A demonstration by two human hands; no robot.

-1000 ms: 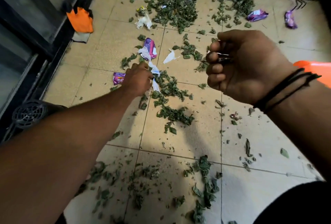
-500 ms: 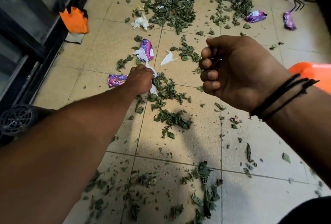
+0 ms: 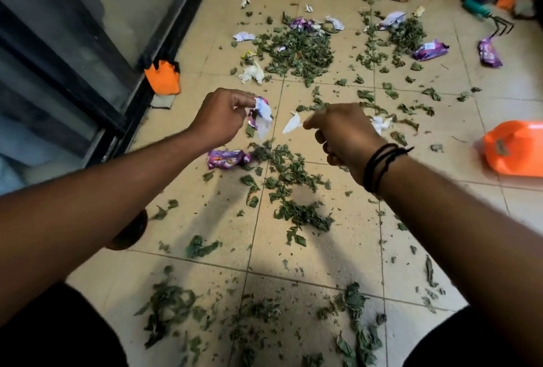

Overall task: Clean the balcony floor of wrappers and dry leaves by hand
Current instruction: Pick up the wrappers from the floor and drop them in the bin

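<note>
Floor [image 3: 338, 252] of beige square tiles fills the view, strewn from 12 to 6 o'clock with dry green leaves [image 3: 296, 52]; the densest heap lies at about 12 o'clock, a looser trail runs down the middle, and another patch sits at 6 o'clock. Dark-framed glass door [image 3: 73, 43] stands along the 9 to 11 o'clock side, with an orange and black glove [image 3: 163, 77] lying at its foot. An orange plastic dustpan [image 3: 514, 147] lies at 3 o'clock, partly cut by the frame edge.

The left hand [image 3: 219, 115], raised above the floor just left of centre, pinches a crumpled white and purple wrapper [image 3: 261, 115] between thumb and fingertips; the wrapper hangs with its long axis running 12 to 6 o'clock, its white end pointing down. The right hand [image 3: 342, 134], just right of centre and wearing black cord bands at the wrist, has its fingers curled, seen from the back; whether it holds anything I cannot tell. A purple snack wrapper [image 3: 227, 159] lies flat on the tiles just below the left hand, long axis 9 to 3 o'clock. More purple wrappers [image 3: 430, 50] lie at 1 to 2 o'clock. A small white paper scrap [image 3: 292, 124] lies between the hands.
</note>
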